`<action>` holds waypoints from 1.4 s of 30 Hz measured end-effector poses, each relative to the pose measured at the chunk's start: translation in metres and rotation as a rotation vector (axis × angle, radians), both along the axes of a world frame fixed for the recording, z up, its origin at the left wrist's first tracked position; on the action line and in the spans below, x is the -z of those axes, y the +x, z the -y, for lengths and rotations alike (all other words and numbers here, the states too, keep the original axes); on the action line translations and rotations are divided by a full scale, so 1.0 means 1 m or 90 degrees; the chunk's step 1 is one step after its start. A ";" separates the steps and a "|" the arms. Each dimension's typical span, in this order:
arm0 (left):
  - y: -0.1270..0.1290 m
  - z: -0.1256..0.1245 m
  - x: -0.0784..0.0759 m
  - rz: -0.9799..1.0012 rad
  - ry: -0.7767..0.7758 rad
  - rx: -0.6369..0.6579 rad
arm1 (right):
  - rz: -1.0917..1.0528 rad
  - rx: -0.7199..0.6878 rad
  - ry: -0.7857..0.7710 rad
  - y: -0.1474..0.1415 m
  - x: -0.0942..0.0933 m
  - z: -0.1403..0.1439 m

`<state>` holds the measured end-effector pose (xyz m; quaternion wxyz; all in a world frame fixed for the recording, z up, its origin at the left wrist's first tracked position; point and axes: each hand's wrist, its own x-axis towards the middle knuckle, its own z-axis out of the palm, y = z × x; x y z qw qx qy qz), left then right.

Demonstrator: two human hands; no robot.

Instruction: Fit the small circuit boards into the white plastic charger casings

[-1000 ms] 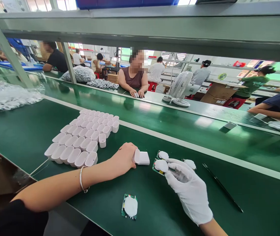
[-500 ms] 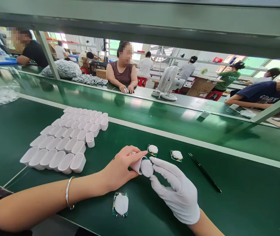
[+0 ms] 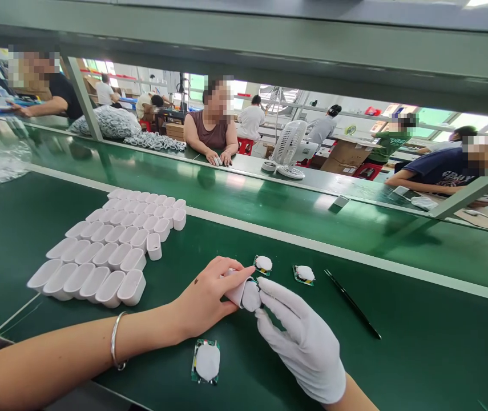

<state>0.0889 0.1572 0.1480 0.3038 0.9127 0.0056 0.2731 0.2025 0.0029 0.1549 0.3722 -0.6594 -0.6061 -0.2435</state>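
- Green bench top (image 3: 419, 354) carries everything; the grip sits near its front edge, centre.
- Block of open white shells (image 3: 111, 251), packed in rows, lies left of the grip and further back, well apart from it. One shell stands loose at the block's near-right edge.
- Left hand (image 3: 203, 299), bare: fingers closed round one white shell (image 3: 236, 292), open mouth turned right.
- Right hand (image 3: 299, 342), white glove: thumb and forefinger pinched on a small white padded insert (image 3: 251, 295), which touches the shell mouth. Cannot tell how deep it sits.
- Black pen-like tool (image 3: 352, 304) lies right of the grip, well apart, untouched.
- Spare inserts on green boards: one (image 3: 206, 362) just below the grip, two more (image 3: 263, 264) (image 3: 305, 273) just behind it.
- Doing it well, my read: keep the shell steady and level, line the insert square with the mouth, push straight in, don't tilt or force an edge.
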 end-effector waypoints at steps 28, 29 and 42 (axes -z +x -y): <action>0.002 0.000 0.005 0.022 -0.038 0.016 | -0.118 -0.027 -0.045 -0.001 0.003 0.002; 0.002 0.000 0.006 0.027 -0.031 0.023 | -0.132 -0.038 -0.050 -0.001 0.005 0.002; 0.000 0.005 -0.007 -0.012 -0.053 0.162 | -0.877 -0.253 -0.226 0.000 -0.017 -0.007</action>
